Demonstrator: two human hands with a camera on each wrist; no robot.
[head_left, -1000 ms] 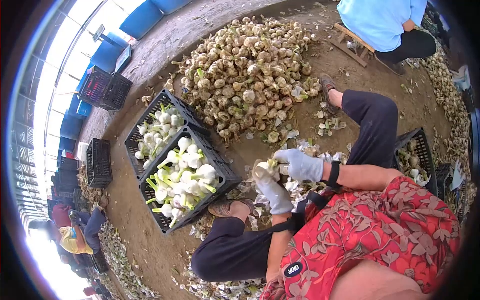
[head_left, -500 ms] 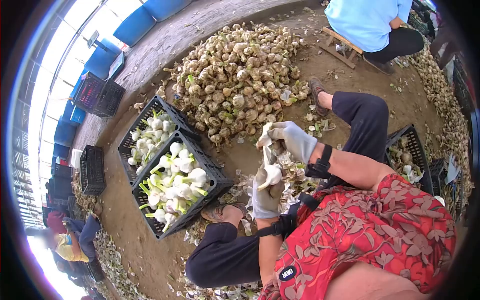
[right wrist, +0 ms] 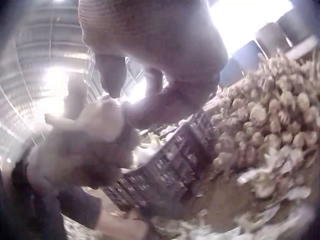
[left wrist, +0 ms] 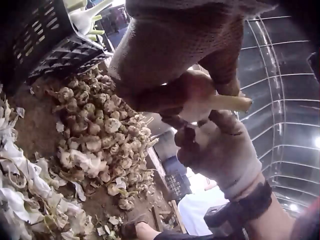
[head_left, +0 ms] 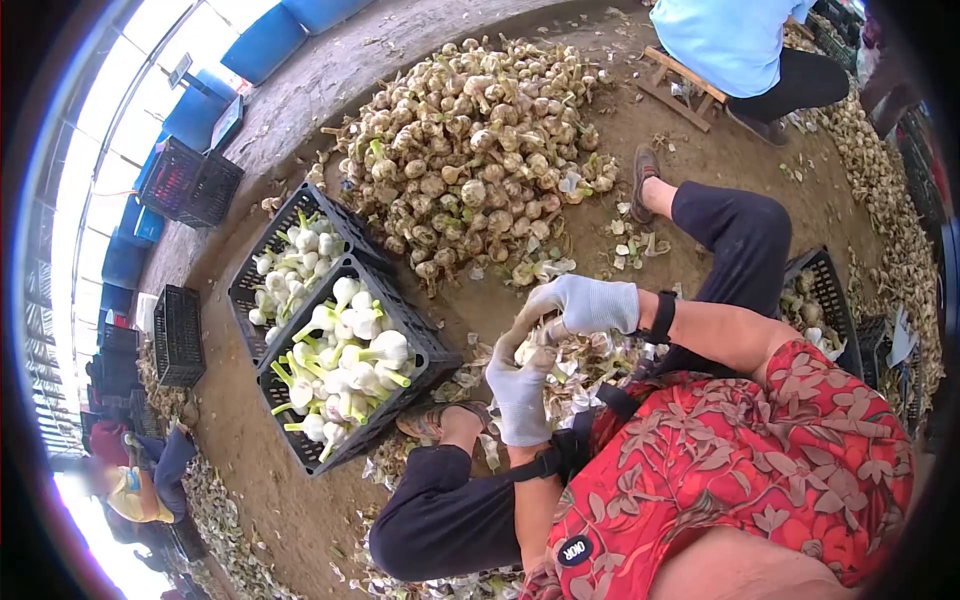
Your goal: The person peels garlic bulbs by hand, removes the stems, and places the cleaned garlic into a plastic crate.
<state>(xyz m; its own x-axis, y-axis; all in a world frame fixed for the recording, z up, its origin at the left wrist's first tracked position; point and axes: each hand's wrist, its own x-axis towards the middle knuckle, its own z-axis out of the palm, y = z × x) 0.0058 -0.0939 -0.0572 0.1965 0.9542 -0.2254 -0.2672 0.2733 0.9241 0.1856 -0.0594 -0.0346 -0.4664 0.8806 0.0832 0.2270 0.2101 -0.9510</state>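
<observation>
A peeled white garlic bulb with a cut stem sits between two gloved hands. My left hand grips the bulb from below, its thumb and fingers around it. My right hand comes in from the other side, and its curled thumb and fingertips pinch at the bulb. In the head view the fingers largely hide the bulb. Loose papery skins lie beneath both hands.
Two black crates of peeled garlic, the nearer crate by my left foot, stand left of the hands. Ahead rises a heap of unpeeled garlic. Another crate is at my right. A person in light blue sits at the far right.
Half a second ago my right hand was drawing a strip of skin up off the bulb. Now it is back down against the bulb, and the strip no longer shows.
</observation>
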